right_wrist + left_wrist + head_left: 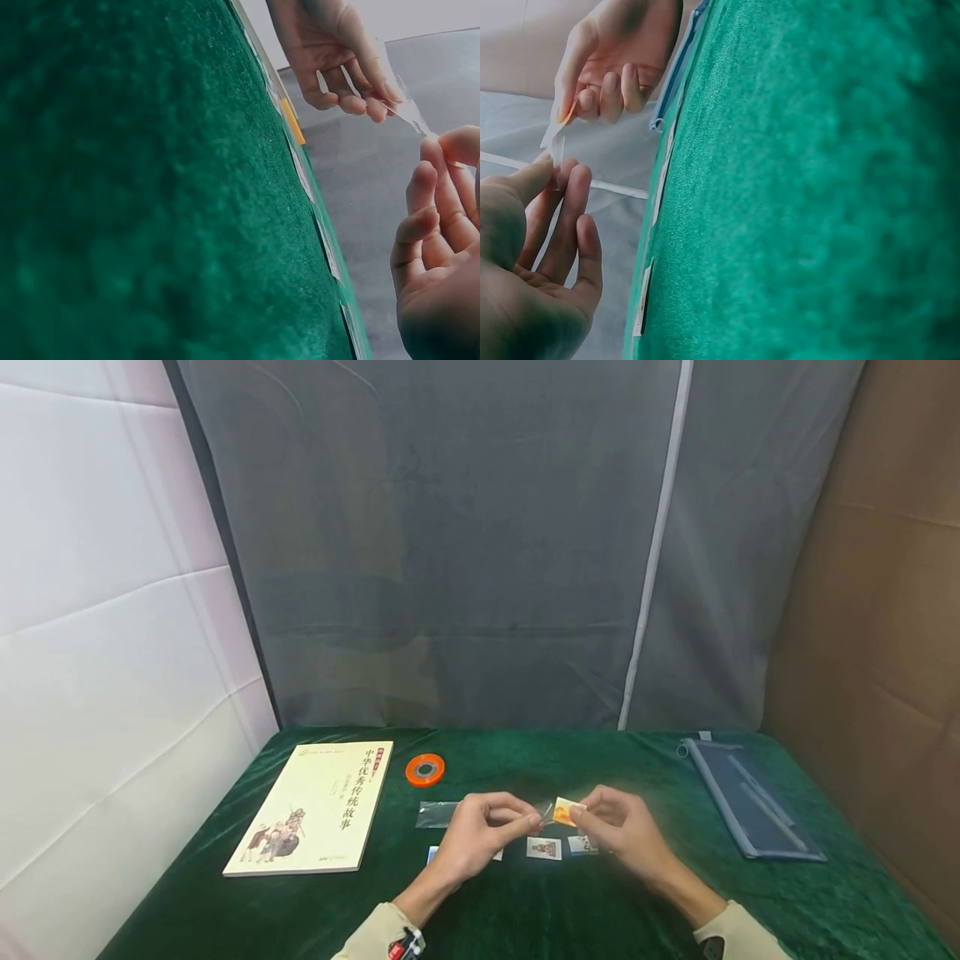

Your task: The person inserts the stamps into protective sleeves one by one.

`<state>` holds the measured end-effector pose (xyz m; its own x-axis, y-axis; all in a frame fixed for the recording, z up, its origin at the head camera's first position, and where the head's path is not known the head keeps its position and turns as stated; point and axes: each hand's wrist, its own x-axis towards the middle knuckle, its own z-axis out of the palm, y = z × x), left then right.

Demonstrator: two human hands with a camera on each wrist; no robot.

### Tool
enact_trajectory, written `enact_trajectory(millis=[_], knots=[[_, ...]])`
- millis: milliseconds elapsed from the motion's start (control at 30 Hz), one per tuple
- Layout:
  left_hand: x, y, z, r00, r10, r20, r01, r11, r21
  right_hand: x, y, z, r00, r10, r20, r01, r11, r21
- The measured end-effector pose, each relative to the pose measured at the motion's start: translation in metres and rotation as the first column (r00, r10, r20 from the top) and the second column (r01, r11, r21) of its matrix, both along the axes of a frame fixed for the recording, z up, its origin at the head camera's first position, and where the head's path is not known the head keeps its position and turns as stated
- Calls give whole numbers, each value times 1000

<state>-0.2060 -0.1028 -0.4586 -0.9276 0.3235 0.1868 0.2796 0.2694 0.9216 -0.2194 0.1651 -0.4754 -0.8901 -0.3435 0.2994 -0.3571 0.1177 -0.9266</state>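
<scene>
My right hand pinches a small orange-and-yellow picture card, stamp-sized, between thumb and fingers. To its left, my left hand pinches a piece of clear plastic film by thumb and forefinger. Film and card meet between the two hands, above the table. The left hand's other fingers are loosely bent in the left wrist view. Below the hands lie small picture cards: one with a seated figure, and a bluish one partly behind the right hand. Others are mostly covered by the left hand.
A clear plastic strip lies left of the hands, with an orange ring-shaped roll behind it. A cream book sits at the left and a blue-edged zip pouch at the right, all on green cloth.
</scene>
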Motion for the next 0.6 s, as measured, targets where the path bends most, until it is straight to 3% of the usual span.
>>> enact_trajectory(millis=[233,600], knots=[[0,0,-1,1000,0,2,0,1000,9,0,0,-1,999,-41,-6,41,999,10],[1,0,-2,1000,1,-9,-1,1000,8,1,0,-2,1000,18,0,-18,1000,26]])
